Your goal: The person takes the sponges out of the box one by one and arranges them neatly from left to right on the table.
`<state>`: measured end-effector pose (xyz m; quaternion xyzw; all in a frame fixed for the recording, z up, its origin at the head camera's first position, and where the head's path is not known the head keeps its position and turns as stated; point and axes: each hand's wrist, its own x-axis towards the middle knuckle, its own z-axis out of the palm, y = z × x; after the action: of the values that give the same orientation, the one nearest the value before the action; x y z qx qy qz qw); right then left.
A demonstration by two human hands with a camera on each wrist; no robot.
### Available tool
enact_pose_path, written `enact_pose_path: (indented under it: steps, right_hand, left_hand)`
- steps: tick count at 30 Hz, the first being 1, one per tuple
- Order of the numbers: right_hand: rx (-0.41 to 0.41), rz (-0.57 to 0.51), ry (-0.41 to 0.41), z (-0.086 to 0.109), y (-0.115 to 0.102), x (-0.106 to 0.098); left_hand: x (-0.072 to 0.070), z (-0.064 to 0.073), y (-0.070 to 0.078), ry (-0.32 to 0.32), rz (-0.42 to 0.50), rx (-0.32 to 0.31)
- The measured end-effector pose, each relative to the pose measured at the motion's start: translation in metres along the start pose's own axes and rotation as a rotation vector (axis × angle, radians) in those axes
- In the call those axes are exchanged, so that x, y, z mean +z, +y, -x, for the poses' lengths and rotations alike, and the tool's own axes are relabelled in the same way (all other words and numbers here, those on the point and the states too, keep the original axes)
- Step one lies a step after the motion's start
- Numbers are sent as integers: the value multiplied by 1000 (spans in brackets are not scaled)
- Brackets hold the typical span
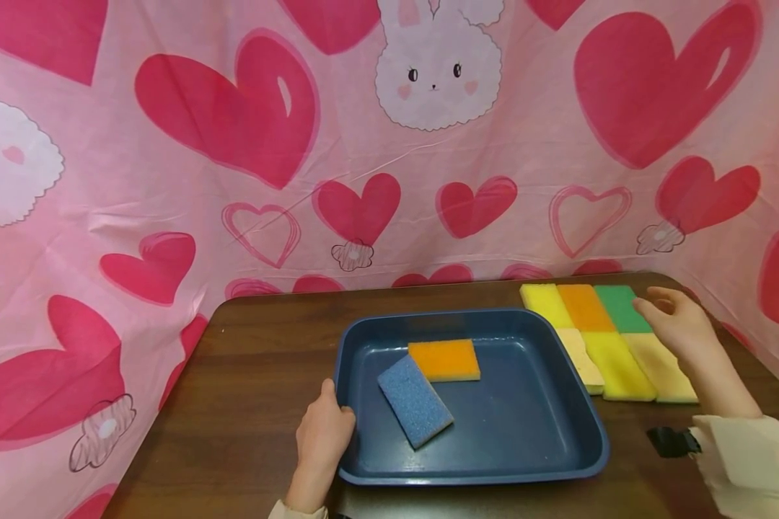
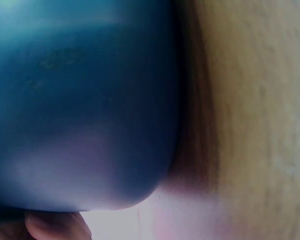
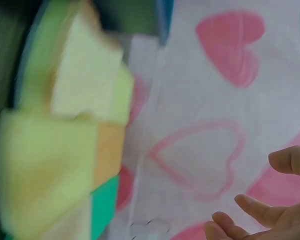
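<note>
A dark blue baking pan (image 1: pixel 526 418) lies on the table, with a blue sponge (image 1: pixel 415 400) inside it. The blue one leans against an orange sponge (image 1: pixel 446 360). At the pan's left rim, my left hand (image 1: pixel 323 436) grips the side; in the left wrist view the pan wall (image 2: pixel 85 100) fills much of the picture and a fingertip (image 2: pixel 57 225) shows under it. My right hand (image 1: pixel 683 328) hovers over the sponges at the right, nearest a green sponge (image 1: pixel 619 306), its fingers loosely bent and holding nothing. The right wrist view shows its fingers (image 3: pixel 262 212) spread apart.
Right of the pan, sponges lie in two rows: yellow (image 1: pixel 548 304) and orange (image 1: pixel 586 308) behind, cream (image 1: pixel 583 360), yellow (image 1: pixel 619 366) and beige (image 1: pixel 661 366) in front. Behind the brown table (image 1: pixel 260 360) hangs a pink heart-patterned cloth (image 1: pixel 350 144).
</note>
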<state>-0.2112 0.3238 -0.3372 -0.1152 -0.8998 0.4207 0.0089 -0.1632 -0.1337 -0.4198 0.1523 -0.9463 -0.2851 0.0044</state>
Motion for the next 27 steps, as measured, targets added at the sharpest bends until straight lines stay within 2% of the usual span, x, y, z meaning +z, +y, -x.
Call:
enact_pose_path:
  steps: [9,16,21,27]
  right_hand:
    - [-153,71,-38,11,-42,31]
    - [-240,122,-102,20,-70,66]
    - [-299,173,-108,27,-82,91]
    - [-332,165,-153,33,-90,114]
  left_hand:
    - [0,0,0,1,2,2]
    - [0,0,0,8,6,13]
    - [-1,0,1,1,7,5]
    - [-2,0,0,-14,3,-8]
